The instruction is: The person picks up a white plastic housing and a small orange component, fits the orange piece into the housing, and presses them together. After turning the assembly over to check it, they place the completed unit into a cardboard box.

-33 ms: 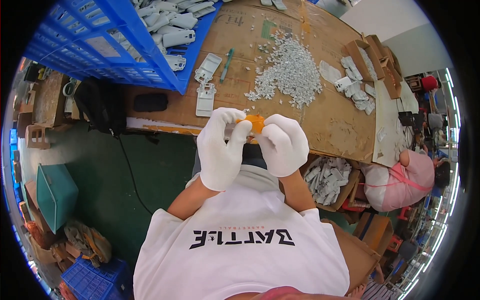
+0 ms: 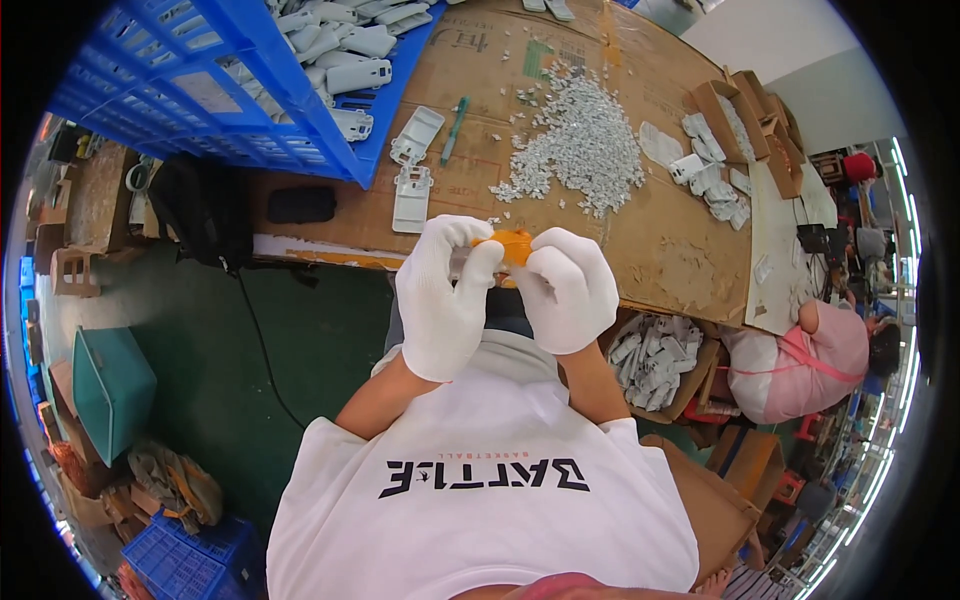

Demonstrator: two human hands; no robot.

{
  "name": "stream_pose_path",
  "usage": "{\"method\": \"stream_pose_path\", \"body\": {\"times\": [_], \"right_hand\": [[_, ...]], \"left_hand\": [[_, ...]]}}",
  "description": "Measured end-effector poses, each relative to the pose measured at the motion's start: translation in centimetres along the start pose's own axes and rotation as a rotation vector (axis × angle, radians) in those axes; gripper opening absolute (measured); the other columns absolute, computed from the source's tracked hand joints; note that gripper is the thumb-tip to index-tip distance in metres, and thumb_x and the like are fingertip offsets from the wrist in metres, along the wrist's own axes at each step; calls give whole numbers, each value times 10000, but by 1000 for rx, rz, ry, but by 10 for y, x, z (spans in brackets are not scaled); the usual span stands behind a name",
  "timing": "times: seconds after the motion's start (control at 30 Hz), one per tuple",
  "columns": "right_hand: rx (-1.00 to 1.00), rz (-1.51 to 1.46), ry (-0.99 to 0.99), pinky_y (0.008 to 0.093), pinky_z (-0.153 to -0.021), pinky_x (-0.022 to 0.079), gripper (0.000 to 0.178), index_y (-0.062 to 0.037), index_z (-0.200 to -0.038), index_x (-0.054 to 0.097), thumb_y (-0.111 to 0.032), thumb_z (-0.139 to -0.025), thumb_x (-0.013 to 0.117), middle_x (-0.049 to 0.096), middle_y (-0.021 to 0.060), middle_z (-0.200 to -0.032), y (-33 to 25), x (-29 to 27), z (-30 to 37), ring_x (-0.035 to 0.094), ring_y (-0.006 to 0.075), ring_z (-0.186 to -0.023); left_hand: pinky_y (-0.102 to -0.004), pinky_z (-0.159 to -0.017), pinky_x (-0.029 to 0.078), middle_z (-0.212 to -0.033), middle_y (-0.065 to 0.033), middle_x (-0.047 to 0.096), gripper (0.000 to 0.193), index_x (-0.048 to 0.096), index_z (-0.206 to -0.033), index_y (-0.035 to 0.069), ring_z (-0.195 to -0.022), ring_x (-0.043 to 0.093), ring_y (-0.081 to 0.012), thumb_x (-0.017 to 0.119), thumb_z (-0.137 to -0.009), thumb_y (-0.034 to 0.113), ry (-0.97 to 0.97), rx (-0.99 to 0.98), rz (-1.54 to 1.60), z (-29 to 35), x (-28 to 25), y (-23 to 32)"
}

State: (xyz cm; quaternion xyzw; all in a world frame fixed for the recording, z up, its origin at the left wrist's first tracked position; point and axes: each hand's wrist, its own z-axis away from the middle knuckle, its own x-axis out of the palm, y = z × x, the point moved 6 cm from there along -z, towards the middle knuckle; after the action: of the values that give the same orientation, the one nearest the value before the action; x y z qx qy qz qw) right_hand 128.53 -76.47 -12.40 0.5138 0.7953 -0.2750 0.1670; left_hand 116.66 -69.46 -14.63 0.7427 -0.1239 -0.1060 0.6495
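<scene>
A small orange plastic part (image 2: 515, 246) is pinched between my gloved hands, just in front of the table's near edge. My left hand (image 2: 445, 295) grips its left side between thumb and fingers. On its right side, my right hand (image 2: 568, 290) has its fingertips closed on it. My fingers hide much of the part, so its exact kind does not show. Just beyond my left hand lie two white plastic casings (image 2: 411, 198), one above the other. A green pen (image 2: 455, 131) rests near them. Past my right hand spreads a heap of tiny white pieces (image 2: 578, 145).
A blue crate (image 2: 290, 100) full of white casings stands at the left. More white casings (image 2: 715, 180) and small cardboard boxes (image 2: 730, 120) sit at the right. Below the table edge is a box of white parts (image 2: 655, 360). A black bag (image 2: 200, 210) hangs at the left.
Both hands stay in nearly the same place, still holding the orange part. My right fingertips have shifted very slightly on it.
</scene>
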Motion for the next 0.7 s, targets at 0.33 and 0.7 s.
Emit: {"method": "stream_pose_path", "body": {"times": [0.33,0.7], "right_hand": [[531,-372,205,246,-693,487,317,-57,-870,520,105,-715,743,619,76,-906,20,3,7,591,155,-745],[803,-737,400,245,-766,463,216,-29,-854,498,112,-792,649,594,69,-938,18,8,18,548,114,-829]], "left_hand": [[-245,-697,526,-1112,-110,617,93,504,-1053,-3,-749,647,-112,539,-986,50,53,-4,301,6,3,-6],[-287,-677,548,-1089,-177,594,132,448,-1036,-8,-731,656,-178,443,-1024,124,2,-32,551,11,19,-7]]}}
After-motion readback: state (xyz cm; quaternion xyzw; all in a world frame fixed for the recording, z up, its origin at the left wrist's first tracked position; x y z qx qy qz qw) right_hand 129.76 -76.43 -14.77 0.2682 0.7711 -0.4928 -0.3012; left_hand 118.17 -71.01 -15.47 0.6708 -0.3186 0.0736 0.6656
